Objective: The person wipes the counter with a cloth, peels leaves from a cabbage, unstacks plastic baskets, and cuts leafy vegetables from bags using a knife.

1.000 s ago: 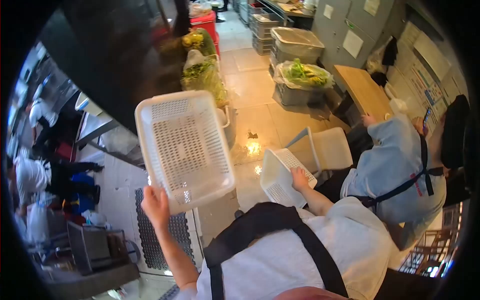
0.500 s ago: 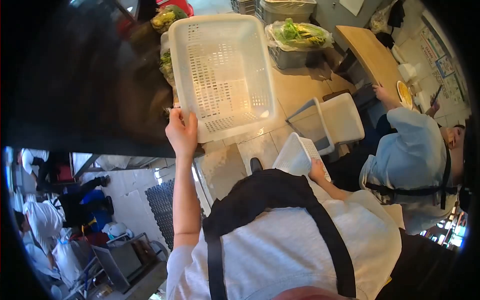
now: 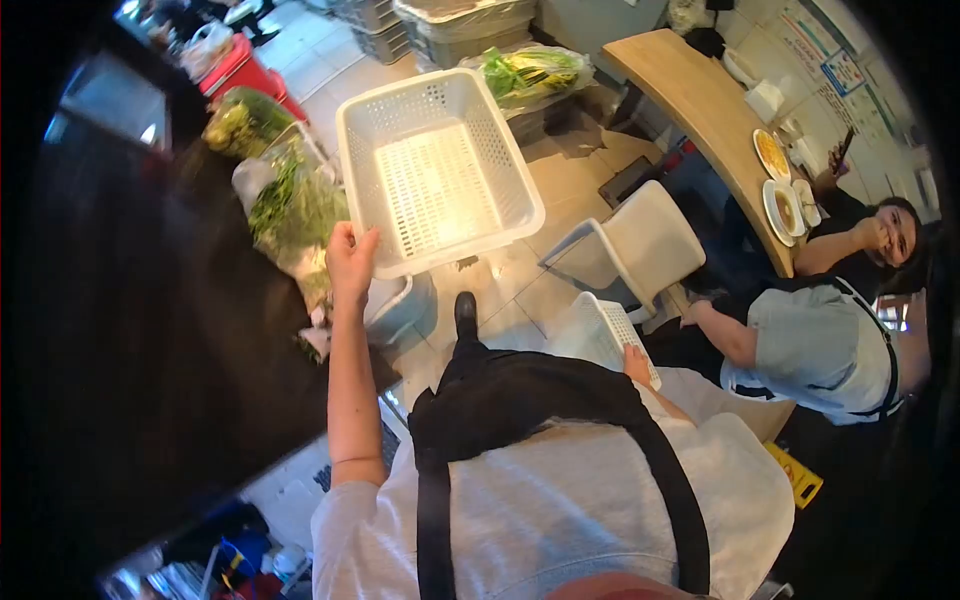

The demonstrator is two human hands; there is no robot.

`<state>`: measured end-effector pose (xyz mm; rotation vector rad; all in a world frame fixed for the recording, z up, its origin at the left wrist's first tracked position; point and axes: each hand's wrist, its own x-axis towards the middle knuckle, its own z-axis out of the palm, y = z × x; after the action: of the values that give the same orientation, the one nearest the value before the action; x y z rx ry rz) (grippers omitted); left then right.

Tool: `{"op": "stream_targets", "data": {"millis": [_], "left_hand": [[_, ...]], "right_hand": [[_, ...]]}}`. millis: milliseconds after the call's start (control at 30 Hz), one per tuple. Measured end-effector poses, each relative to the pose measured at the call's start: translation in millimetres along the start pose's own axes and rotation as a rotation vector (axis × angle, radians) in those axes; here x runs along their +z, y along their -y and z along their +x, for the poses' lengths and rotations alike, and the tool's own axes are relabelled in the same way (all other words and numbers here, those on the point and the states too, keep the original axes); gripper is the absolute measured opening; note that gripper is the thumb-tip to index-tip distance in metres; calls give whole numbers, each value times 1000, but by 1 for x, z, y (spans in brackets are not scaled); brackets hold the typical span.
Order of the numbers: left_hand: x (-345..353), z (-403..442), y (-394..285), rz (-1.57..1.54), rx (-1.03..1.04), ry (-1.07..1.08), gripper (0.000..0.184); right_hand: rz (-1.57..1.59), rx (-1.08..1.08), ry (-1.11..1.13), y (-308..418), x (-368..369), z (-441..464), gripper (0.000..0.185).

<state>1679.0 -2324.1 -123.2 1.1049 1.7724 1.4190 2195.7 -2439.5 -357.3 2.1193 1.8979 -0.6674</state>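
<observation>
My left hand (image 3: 352, 262) is closed on the near left corner of a large white perforated basket (image 3: 436, 190), held out in front of me with its inside showing and nothing in it. Low on my right side, my right hand (image 3: 638, 364) grips the rim of a smaller-looking white basket (image 3: 600, 325), seen partly edge-on. Beneath the large basket, a bluish-white tub (image 3: 400, 305) is partly hidden. Bagged leafy greens (image 3: 295, 205) lie just left of the large basket.
A white chair (image 3: 650, 240) stands to the right. Beyond it, seated people are at a wooden table (image 3: 690, 110) with plates. Crated greens (image 3: 530, 75) are ahead, a red bin (image 3: 235, 70) back left. A dark surface (image 3: 170, 330) borders the left; a yellow sign (image 3: 795, 475) lies right.
The view has turned and moved forward past the dark surface. The large basket has tipped, so its inside faces up more. Both baskets stay in my hands. The chair and table are nearer.
</observation>
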Motion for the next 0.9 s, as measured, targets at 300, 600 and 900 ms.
{"op": "stream_targets", "data": {"millis": [300, 600, 900], "left_hand": [[103, 185, -17, -175, -252, 574, 24], [325, 289, -70, -149, -176, 936, 29], [509, 357, -69, -82, -179, 953, 29]], "right_hand": [[103, 385, 130, 56, -34, -18, 67], [262, 487, 134, 81, 23, -1, 61], [198, 544, 232, 0, -30, 60, 61]]}}
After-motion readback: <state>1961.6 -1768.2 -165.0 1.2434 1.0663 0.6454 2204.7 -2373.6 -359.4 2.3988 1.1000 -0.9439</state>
